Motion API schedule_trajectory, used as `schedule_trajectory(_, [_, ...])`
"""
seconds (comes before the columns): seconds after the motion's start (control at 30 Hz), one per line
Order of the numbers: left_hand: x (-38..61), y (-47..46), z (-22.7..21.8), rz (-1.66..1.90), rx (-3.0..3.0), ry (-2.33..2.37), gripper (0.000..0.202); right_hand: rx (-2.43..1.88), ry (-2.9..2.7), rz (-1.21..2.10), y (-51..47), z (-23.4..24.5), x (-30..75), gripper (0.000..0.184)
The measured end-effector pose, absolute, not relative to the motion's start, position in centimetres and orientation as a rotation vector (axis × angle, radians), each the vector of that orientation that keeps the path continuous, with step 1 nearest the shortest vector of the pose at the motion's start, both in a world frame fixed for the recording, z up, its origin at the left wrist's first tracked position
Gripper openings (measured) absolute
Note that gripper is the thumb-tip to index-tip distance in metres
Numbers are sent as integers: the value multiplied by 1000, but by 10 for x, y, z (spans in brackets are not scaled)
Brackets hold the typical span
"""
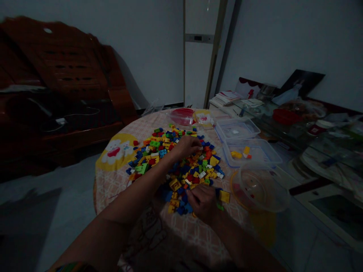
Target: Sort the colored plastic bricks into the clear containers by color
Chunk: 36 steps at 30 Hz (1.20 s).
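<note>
A heap of colourful toy building bricks (163,153) covers the middle of a round table. My left hand (187,146) reaches across it to the far right part, its fingers curled down among the bricks; a small whitish bit shows by the fingertips, and whether it is held is unclear. Nearer to me, my right hand (204,202) rests at the heap's front edge with bent, closed fingers, and what they hold, if anything, is hidden. Close to it lie a yellow brick (224,196) on the right and blue and yellow bricks (174,204) on the left.
Two clear plastic boxes (270,151) stand at the table's right, the nearer holding a few yellow and orange pieces (246,150). In front of them is a round clear tub (263,189). A red-bottomed container (183,116) sits at the back. A cluttered glass table (286,130) adjoins the right.
</note>
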State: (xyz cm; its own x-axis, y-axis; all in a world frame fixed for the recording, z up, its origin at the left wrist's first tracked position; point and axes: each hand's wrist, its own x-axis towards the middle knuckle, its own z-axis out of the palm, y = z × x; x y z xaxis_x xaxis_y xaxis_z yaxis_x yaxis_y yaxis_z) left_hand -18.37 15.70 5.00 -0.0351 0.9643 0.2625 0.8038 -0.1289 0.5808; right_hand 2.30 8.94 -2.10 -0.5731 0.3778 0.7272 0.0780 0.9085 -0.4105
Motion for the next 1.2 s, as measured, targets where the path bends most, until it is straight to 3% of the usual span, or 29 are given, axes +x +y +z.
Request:
schedule_trajectory(0.27, [-204, 120, 24, 412, 2115, 2184, 21, -309, -2153, 430, 89, -17, 23, 39])
schedule_trajectory(0.53, [-212, 115, 22, 508, 2140, 2232, 25, -298, -2146, 426, 88, -14, 23, 41])
schedule_trajectory(0.87, [-190, 117, 30, 101, 2182, 2376, 28, -323, -2176, 433, 89, -18, 24, 41])
schedule_trajectory(1.2, [-186, 116, 25, 67, 2239, 2381, 27, -333, -2188, 428, 89, -17, 25, 41])
